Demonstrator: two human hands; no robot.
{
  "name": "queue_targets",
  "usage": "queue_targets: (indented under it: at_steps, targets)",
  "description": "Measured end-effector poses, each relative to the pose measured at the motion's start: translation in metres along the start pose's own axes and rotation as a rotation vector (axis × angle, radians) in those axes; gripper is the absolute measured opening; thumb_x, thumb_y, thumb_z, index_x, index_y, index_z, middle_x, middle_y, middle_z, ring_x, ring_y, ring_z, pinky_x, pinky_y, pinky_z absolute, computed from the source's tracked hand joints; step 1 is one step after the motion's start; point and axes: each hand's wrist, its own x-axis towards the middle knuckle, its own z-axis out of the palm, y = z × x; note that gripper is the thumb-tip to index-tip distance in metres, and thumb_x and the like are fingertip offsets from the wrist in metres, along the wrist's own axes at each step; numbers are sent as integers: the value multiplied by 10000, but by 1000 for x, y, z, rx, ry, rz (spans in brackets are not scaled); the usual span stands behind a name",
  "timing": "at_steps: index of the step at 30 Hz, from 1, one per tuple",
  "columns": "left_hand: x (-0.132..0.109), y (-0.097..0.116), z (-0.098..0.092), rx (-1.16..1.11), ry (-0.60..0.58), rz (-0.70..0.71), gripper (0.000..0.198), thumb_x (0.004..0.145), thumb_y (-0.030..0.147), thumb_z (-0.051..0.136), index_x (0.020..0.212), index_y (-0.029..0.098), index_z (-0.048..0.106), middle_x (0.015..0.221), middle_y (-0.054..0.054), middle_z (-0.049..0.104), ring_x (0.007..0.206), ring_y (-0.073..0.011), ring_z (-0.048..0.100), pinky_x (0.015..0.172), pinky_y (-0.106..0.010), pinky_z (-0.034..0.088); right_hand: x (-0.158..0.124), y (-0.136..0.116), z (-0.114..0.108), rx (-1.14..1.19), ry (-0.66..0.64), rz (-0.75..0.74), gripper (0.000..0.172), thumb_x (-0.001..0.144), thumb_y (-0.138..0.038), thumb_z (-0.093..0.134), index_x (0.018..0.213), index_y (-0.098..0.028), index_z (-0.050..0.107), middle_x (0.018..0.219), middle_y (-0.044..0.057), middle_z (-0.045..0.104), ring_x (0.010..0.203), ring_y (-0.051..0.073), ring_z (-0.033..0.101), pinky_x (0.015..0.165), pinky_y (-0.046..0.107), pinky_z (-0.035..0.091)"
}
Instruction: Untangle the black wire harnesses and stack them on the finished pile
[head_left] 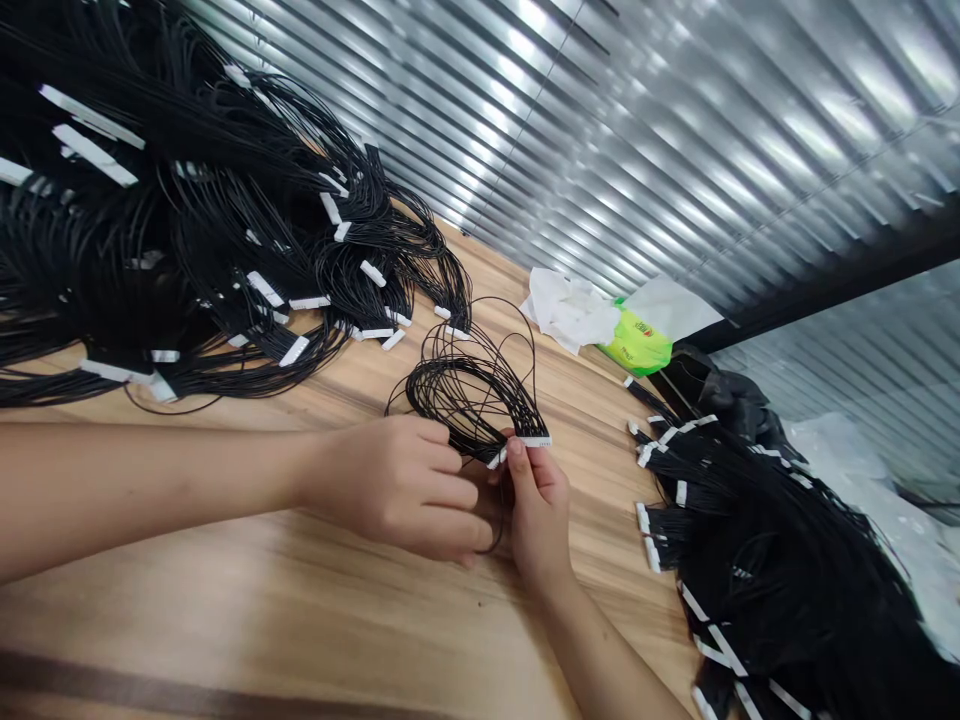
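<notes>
A looped wire harness [469,385] of thin black wires with white connectors lies on the wooden table in front of me. My right hand [540,510] pinches it between thumb and fingers, beside a white connector [535,441]. A second white connector [496,458] shows just left of my thumb. My left hand [409,490] is closed, its back towards me, near the harness's front side. From the right hand a single black wire [501,515] curves down to the left fingertips, which grip it. The palm side of the left hand is hidden.
A large heap of black wire harnesses [247,220] covers the table's far left. Another pile [780,560] lies on the right. White paper [574,310] and a green packet [636,340] sit at the back edge, before a corrugated metal wall [600,130].
</notes>
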Motion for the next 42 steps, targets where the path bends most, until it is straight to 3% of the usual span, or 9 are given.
queue_targets:
  at_steps: [4,7,10,15,20,24,31,36,42]
  targets:
    - [-4,-15,-5,35,117,-136,213,901,358,437,931,212,588,632,29,599,552,-123,507,514,-312,295,1,-1,0,7,1,-20,304,810,-473,606,865,-177,650,589,-44,531,566,115,475,566,247,393]
    - [-8,-26,-8,57,141,-75,315,791,325,425,1060,208,540,659,31,609,533,-139,479,518,-314,276,1,-1,1,4,0,-44,298,819,-461,591,880,-175,650,585,-38,541,564,121,486,568,251,406]
    - [-11,-33,-10,60,168,-44,405,763,389,389,1113,230,516,834,-10,651,605,-158,522,552,-318,327,1,-2,1,-7,-7,-65,305,817,-466,582,870,-172,645,607,-21,570,562,127,495,567,259,420]
    - [-15,-40,-7,238,295,-96,343,790,176,464,1126,227,512,1035,-38,648,803,-151,583,678,-299,417,0,-2,1,-48,-11,-83,307,821,-468,576,852,-172,653,617,-16,564,563,127,495,566,261,424]
    - [-15,-48,-4,338,128,-374,349,834,95,417,1124,195,582,1139,-43,649,928,-166,571,795,-306,448,0,-3,2,-80,-23,-93,336,822,-486,569,867,-168,669,585,-23,543,564,134,500,571,266,425]
    - [-14,-49,-3,315,44,-434,246,856,196,484,1034,220,651,1012,-7,695,851,-180,551,761,-318,438,0,-3,3,-72,-52,-99,305,827,-464,578,864,-175,668,597,-26,546,576,130,506,583,260,426]
    - [-7,-36,-9,45,46,-536,297,762,188,497,1012,221,654,983,-8,667,877,-161,596,762,-290,422,-1,2,-2,-50,-113,-79,333,837,-489,564,862,-176,676,626,-10,587,579,135,517,568,264,427]
    - [-4,-30,-8,50,104,-622,235,937,271,434,960,232,665,952,26,686,794,-111,615,684,-243,399,-1,2,-3,-41,-126,-52,328,826,-484,583,864,-176,687,622,-7,599,575,138,518,566,271,429]
    - [-3,-30,-8,26,75,-625,279,917,197,394,1033,225,646,1017,-15,651,895,-139,609,782,-268,440,-1,2,-3,-69,-147,-48,347,815,-509,581,856,-184,698,627,-2,609,576,143,522,558,277,428]
